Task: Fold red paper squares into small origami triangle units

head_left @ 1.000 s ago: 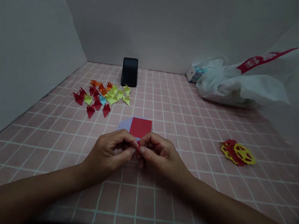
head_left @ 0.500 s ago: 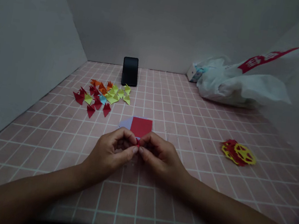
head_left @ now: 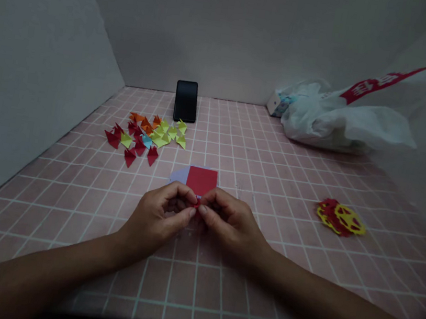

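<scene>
Between my fingertips is a small piece of folded red paper (head_left: 197,203), mostly hidden by the fingers. My left hand (head_left: 164,211) pinches it from the left with thumb and forefinger. From the other side my right hand (head_left: 230,221) pinches it too, the thumbs almost touching. Just beyond the hands lies a square red sheet of paper (head_left: 202,180), overlapping a lilac sheet (head_left: 180,175). Farther off to the left sit several small folded paper pieces (head_left: 163,136) with pointed tips, in red, orange, yellow and blue.
A black phone (head_left: 186,101) leans upright at the back. Red and yellow cut-out shapes (head_left: 341,218) lie in a pile on the right. A white plastic bag (head_left: 332,123) and a patterned box (head_left: 278,104) rest at the back right. Walls enclose the pink gridded tabletop (head_left: 272,189).
Both hands stay almost in place; the right thumb and fingertips have shifted slightly around the red paper. Everything on the table lies as before.
</scene>
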The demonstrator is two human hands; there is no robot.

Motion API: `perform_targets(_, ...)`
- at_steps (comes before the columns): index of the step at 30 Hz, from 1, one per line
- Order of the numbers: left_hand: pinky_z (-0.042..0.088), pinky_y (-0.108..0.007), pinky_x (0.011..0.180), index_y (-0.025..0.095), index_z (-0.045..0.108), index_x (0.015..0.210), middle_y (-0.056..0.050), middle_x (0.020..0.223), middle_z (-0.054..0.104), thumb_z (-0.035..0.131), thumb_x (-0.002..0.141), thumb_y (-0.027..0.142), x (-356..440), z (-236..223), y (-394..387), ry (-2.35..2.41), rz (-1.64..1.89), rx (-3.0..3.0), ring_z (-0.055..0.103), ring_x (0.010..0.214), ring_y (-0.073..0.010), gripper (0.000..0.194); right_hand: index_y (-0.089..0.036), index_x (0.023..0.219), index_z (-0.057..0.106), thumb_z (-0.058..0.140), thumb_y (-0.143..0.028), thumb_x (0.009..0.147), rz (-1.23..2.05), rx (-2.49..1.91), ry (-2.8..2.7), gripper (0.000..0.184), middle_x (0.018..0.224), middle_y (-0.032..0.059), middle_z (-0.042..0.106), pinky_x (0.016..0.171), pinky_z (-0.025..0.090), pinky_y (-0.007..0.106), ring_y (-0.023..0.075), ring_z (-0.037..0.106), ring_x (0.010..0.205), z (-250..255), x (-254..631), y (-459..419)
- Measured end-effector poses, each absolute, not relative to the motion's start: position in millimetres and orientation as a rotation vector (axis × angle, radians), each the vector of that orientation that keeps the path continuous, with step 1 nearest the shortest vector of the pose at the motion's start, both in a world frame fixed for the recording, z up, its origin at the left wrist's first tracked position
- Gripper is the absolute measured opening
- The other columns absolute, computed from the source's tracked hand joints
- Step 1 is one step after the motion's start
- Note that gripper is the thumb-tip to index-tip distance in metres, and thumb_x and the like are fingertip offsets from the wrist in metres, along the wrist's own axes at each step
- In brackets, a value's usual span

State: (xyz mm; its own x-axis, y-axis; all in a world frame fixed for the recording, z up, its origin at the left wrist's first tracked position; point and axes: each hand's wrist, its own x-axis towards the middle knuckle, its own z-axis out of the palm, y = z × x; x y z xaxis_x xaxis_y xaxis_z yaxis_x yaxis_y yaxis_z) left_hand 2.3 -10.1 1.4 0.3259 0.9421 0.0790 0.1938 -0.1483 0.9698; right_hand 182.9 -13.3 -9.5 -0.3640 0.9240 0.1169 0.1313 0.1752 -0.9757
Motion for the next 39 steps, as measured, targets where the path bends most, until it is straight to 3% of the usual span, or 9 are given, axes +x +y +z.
perform_targets(25, 0.052, -0.02, 0.067, 0.02, 0.057, 0.093, 0.002, 0.083, 0.063, 0.058, 0.085, 0.011, 2.6, -1.3, -11.4, 1.096, 1.002, 1.848, 0.063, 0.073, -0.0094, 0.012, -0.018, 0.072, 0.053, 0.052, -0.02, 0.086, 1.234, -1.095, -1.695, 0.015, 0.067, -0.0013, 0.054, 0.058, 0.038, 0.025, 0.0117, 0.049, 0.062, -3.8, 179.5, -14.4)
perform_targets(32, 0.048, -0.018, 0.059, 0.021, 0.056, 0.088, 0.004, 0.075, 0.061, 0.059, 0.082, 0.008, 2.2, -3.1, -13.0, 1.124, 1.027, 1.858, 0.06, 0.065, -0.0086, 0.014, -0.019, 0.072, 0.053, 0.053, -0.02, 0.086, 1.249, -1.085, -1.716, 0.015, 0.066, -0.0017, 0.054, 0.058, 0.038, 0.025, 0.0114, 0.048, 0.062, -5.9, 178.5, -14.6)
perform_targets(39, 0.054, -0.023, 0.066, 0.019, 0.056, 0.094, 0.001, 0.082, 0.063, 0.062, 0.082, 0.019, 5.4, -0.2, -12.0, 1.116, 1.01, 1.576, 0.064, 0.073, -0.0124, 0.013, -0.019, 0.072, 0.053, 0.053, -0.019, 0.086, 1.252, -1.091, -1.643, 0.014, 0.068, -0.0014, 0.055, 0.059, 0.04, 0.025, 0.0117, 0.051, 0.062, -6.3, 179.0, -15.5)
